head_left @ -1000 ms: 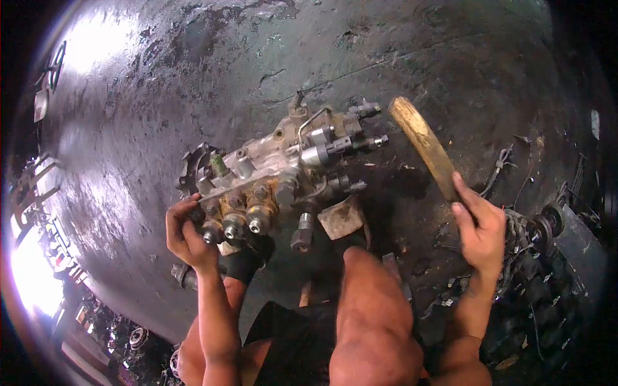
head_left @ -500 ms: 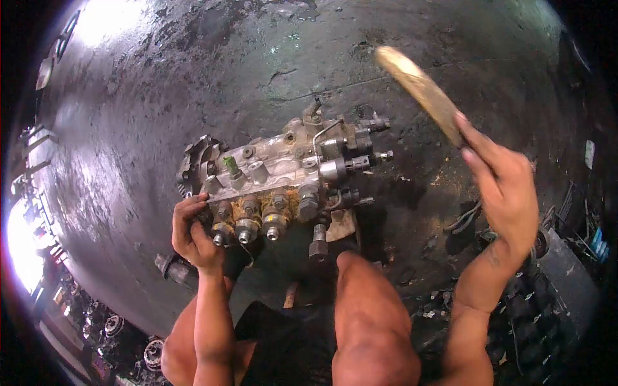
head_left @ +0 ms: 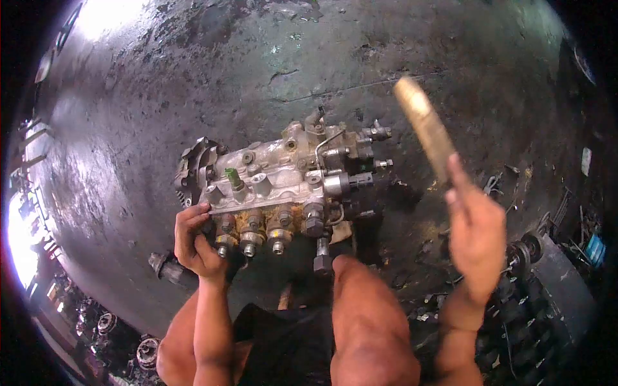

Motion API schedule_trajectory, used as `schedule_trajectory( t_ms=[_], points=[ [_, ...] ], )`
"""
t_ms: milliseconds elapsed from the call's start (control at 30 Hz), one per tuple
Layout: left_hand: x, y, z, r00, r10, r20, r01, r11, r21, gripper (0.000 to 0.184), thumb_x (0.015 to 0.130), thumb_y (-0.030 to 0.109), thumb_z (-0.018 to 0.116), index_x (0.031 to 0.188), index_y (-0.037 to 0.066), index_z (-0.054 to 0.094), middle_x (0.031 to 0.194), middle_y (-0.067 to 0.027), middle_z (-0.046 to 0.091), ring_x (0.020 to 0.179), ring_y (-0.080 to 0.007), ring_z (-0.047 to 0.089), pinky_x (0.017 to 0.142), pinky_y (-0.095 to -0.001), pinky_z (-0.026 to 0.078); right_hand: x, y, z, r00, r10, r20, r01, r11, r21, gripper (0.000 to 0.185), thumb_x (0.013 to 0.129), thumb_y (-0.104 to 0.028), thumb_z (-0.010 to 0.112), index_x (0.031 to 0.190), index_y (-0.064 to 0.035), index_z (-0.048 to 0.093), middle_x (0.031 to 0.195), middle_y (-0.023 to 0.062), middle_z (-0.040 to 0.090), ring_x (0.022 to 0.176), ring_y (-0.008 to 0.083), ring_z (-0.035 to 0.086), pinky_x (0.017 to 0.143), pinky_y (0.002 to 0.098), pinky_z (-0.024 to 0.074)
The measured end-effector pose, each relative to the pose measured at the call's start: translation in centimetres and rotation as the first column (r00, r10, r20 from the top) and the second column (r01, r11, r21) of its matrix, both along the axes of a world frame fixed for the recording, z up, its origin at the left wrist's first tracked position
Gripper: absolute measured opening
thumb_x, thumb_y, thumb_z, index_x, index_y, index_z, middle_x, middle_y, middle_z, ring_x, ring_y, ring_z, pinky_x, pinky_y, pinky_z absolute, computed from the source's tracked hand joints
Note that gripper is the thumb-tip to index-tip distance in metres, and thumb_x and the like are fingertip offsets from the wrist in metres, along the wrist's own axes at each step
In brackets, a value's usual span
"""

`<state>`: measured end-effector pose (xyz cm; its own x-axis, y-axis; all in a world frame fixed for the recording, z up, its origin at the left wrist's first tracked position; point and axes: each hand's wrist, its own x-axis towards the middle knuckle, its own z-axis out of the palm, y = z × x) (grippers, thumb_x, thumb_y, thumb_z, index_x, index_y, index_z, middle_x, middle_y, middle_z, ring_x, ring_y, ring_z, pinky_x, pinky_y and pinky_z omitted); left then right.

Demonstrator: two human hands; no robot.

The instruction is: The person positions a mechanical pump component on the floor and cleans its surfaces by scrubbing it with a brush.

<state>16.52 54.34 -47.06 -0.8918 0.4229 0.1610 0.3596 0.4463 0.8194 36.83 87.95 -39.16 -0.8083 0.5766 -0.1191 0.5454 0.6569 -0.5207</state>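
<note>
A metal pump-like assembly (head_left: 277,167) lies across the middle of the view, with a green piece (head_left: 232,178) standing on its top and several round fittings along its near side. My left hand (head_left: 198,241) grips the assembly's near left corner, its fingers bent round the edge. To the right of the assembly, my right hand (head_left: 476,231) holds a wooden stick (head_left: 426,125) by its lower end. The stick is slightly blurred, points up and to the left, and is apart from the assembly.
The dark, stained floor (head_left: 360,71) surrounds the assembly. A dark cylindrical part (head_left: 168,269) lies left of my left forearm. Round metal parts (head_left: 147,352) are at the lower left. More scattered parts and a flat plate (head_left: 566,276) lie at the right, near a blue item (head_left: 595,249).
My right hand and the stick rose, then came down again. The assembly now appears slightly lower and more to the right than a second ago, with my left hand still on its corner.
</note>
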Motion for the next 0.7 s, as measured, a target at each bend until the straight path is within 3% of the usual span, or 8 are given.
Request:
schedule_trajectory(
  t_ms=[33,67,167,200,367,467,533,700],
  points=[
    [0.0,0.0,-0.2,1.0,-0.011,0.0,0.011,0.999,0.031,0.025,0.081,0.005,0.042,0.092,-0.01,0.059,0.104,-0.0243,0.065,0.1,-0.0317,0.064,0.092,-0.04,0.047,0.0,-1.5,-0.6,0.985,-0.036,0.17,0.055,0.993,-0.105,0.055,0.09,-0.006,0.06,0.142,-0.0224,0.053,0.088,0.0256,0.065,0.078,0.0433,0.065,0.074,0.048,0.0521],
    [0.0,-0.2,-0.2,1.0,-0.03,-0.001,0.03,0.998,0.058,0.026,0.081,0.005,0.042,0.092,-0.01,0.059,0.104,-0.0241,0.065,0.1,-0.0319,0.064,0.092,-0.0402,0.048,-0.5,-2.3,-3.2,0.956,-0.008,0.293,0.074,0.974,-0.213,0.049,0.09,-0.003,0.06,0.137,-0.0159,0.057,0.109,0.0297,0.062,0.103,0.0438,0.063,0.089,0.0382,0.0504],
    [-0.4,-0.2,0.3,0.998,-0.063,-0.025,0.062,0.998,-0.026,0.026,0.082,0.005,0.042,0.092,-0.01,0.059,0.104,-0.0236,0.065,0.1,-0.0316,0.064,0.092,-0.0399,0.048,-3.4,0.0,-10.8,0.997,-0.064,0.049,0.068,0.992,-0.106,0.043,0.093,-0.011,0.06,0.135,-0.0197,0.059,0.097,0.0312,0.061,0.084,0.0467,0.062,0.076,0.0418,0.0525],
    [-0.2,-0.2,0.4,0.998,-0.064,-0.023,0.063,0.997,-0.033,0.026,0.082,0.005,0.042,0.092,-0.01,0.059,0.104,-0.0236,0.065,0.1,-0.0316,0.064,0.092,-0.0399,0.048,-4.8,1.4,-9.5,0.97,-0.068,0.232,0.076,0.997,-0.027,0.041,0.095,-0.013,0.059,0.135,-0.0178,0.058,0.097,0.0311,0.061,0.085,0.0463,0.063,0.074,0.0418,0.0529],
    [-0.4,0.1,0.6,1.0,-0.003,0.009,0.003,1.0,-0.019,0.026,0.083,0.004,0.039,0.092,-0.009,0.06,0.103,-0.0232,0.065,0.101,-0.0309,0.064,0.093,-0.0393,0.048,-1.8,1.7,-2.9,0.991,-0.106,-0.081,0.11,0.993,0.046,0.042,0.096,-0.011,0.056,0.139,-0.0142,0.055,0.113,0.028,0.062,0.103,0.0421,0.064,0.086,0.0356,0.0516],
    [-0.7,0.3,0.4,1.0,-0.004,0.019,0.005,1.0,-0.027,0.027,0.083,0.005,0.039,0.093,-0.009,0.06,0.103,-0.0232,0.065,0.101,-0.0309,0.064,0.093,-0.039,0.048,1.1,-2.0,-3.3,0.989,-0.137,0.06,0.143,0.984,-0.109,0.043,0.097,-0.009,0.055,0.139,-0.0117,0.054,0.119,0.0272,0.061,0.108,0.0412,0.063,0.089,0.0345,0.05],
    [-0.8,0.1,0.5,1.0,-0.013,0.026,0.014,0.999,-0.035,0.027,0.084,0.005,0.04,0.094,-0.009,0.061,0.103,-0.0232,0.065,0.102,-0.0308,0.064,0.093,-0.0389,0.048,1.6,-3.6,-9.3,0.996,-0.09,-0.017,0.088,0.994,-0.067,0.047,0.094,-0.007,0.057,0.14,-0.0122,0.054,0.089,0.0289,0.063,0.076,0.0454,0.062,0.071,0.0467,0.0505],
    [-0.8,-0.1,0.3,0.998,-0.025,0.049,0.025,1.0,-0.004,0.027,0.084,0.007,0.04,0.095,-0.009,0.059,0.103,-0.0231,0.065,0.102,-0.0323,0.064,0.095,-0.0417,0.047,-3.3,2.2,-10.7,0.987,-0.158,0.017,0.157,0.987,0.041,0.045,0.095,-0.007,0.057,0.139,-0.0126,0.055,0.085,0.0294,0.061,0.074,0.0461,0.061,0.067,0.0453,0.05]
  ],
)
